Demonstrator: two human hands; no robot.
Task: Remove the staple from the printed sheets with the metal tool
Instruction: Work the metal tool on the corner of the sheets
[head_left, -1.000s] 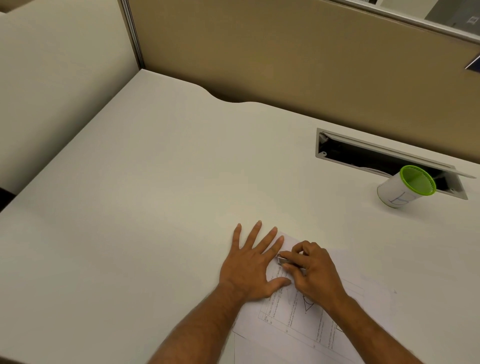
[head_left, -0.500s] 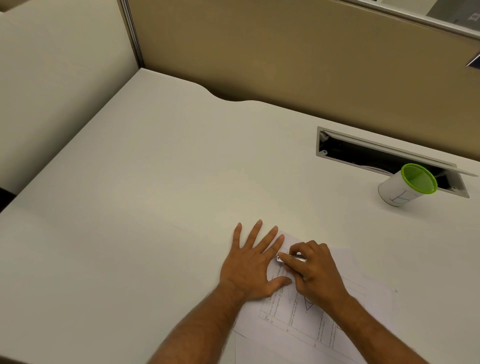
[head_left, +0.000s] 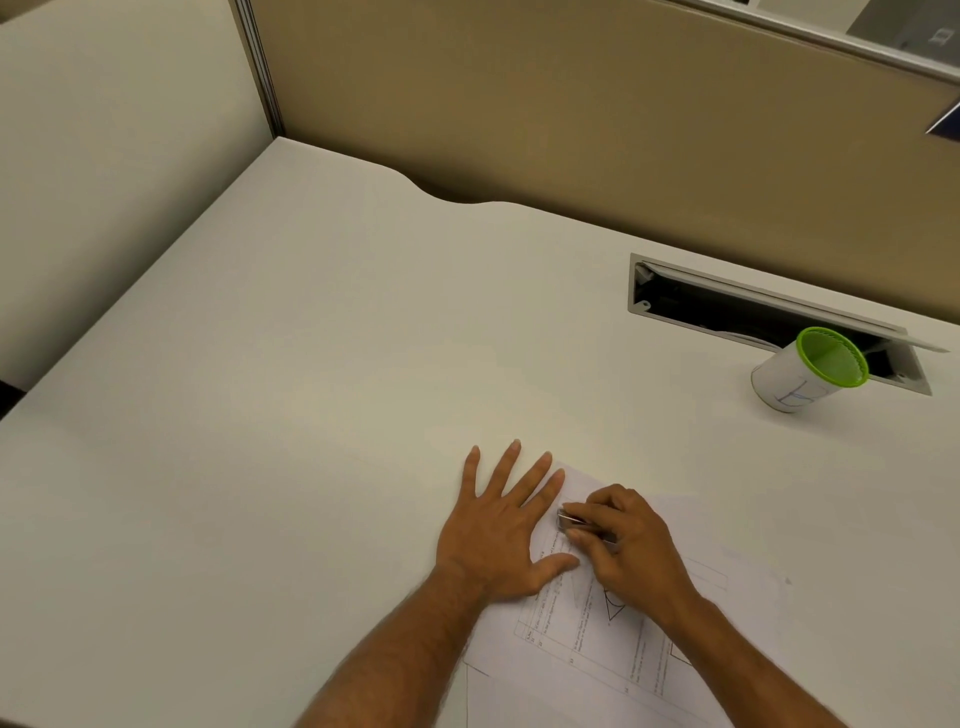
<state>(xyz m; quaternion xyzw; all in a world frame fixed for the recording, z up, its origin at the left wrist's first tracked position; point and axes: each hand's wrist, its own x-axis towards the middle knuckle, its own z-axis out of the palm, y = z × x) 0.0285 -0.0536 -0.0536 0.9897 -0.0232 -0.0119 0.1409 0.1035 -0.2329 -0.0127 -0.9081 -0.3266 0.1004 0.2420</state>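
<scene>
The left hand (head_left: 493, 540) lies flat and open on the printed sheets (head_left: 613, 639); the right hand (head_left: 631, 545) pinches the metal tool (head_left: 571, 521). Hard pulling could tear the corner.

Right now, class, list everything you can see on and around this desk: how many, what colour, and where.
Desk: one, off-white, fills the view.
Partition panels: tan, behind the desk.
Cable tray opening: one, grey frame, dark inside, far right.
Cup: one, white with green inside, before the tray.
Printed sheets: white, near edge.
Metal tool: one, silver, at the sheets' top corner.
Left hand: flat, pinning the sheets.
Right hand: gripping the tool.
</scene>
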